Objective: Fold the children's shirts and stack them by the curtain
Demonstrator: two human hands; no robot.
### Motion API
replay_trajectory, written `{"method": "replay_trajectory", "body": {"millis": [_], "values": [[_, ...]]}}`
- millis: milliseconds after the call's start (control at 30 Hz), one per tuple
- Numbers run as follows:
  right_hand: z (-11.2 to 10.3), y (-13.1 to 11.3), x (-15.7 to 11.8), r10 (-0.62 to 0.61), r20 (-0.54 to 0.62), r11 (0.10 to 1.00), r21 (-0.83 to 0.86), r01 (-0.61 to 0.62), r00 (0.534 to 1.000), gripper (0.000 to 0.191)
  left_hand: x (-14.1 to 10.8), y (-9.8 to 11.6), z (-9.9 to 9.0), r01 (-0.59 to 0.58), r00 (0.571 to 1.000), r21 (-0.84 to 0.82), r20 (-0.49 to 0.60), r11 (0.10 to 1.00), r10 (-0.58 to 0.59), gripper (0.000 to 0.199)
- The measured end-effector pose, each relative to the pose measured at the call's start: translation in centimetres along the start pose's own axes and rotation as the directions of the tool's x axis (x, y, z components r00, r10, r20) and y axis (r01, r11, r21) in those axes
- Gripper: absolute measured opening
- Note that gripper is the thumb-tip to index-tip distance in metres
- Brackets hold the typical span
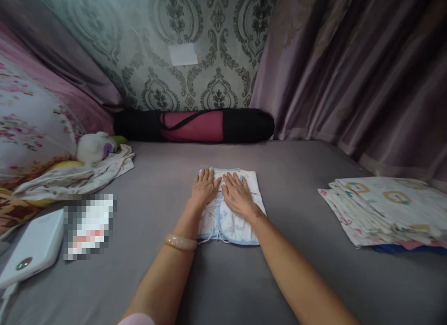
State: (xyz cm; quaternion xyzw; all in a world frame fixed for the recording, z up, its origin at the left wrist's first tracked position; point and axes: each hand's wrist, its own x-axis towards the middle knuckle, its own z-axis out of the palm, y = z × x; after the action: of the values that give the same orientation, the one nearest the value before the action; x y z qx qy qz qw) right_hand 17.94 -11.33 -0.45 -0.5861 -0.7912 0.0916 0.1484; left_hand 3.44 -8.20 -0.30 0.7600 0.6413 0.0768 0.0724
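A small white garment (237, 226) with blue edging and thin ties lies flat on the grey sheet (150, 185), its sides folded in. My left hand (205, 189) rests palm down on its upper left part, fingers spread a little. Flat on the upper middle and right of the cloth is my right hand (237, 194), its fingers extended. The two thumbs are close together near the garment's centre. Neither hand grips anything. A pale bangle (180, 242) is round my left wrist.
At right lies a stack of folded patterned cloths (391, 208). A white power bank (35, 246) with a cable, a blurred packet (91, 227), a crumpled cloth (80, 178) and a plush toy (94, 147) are at left. A black and red long bag (195, 125) lies along the wall.
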Motion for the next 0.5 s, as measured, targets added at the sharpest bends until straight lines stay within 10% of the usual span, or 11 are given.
{"method": "replay_trajectory", "body": {"millis": [300,500], "values": [[0.3,-0.3,-0.3,0.197,-0.152,0.977,-0.045,-0.206,0.969,0.062,0.3,-0.9,1.0,-0.02,0.998,-0.009,-0.062,1.0,0.02,0.065],[-0.2,-0.3,0.3,0.221,-0.057,0.975,-0.012,-0.222,0.974,0.062,1.0,-1.1,0.8,-0.024,0.998,-0.136,-0.056,0.99,0.017,0.064]]}}
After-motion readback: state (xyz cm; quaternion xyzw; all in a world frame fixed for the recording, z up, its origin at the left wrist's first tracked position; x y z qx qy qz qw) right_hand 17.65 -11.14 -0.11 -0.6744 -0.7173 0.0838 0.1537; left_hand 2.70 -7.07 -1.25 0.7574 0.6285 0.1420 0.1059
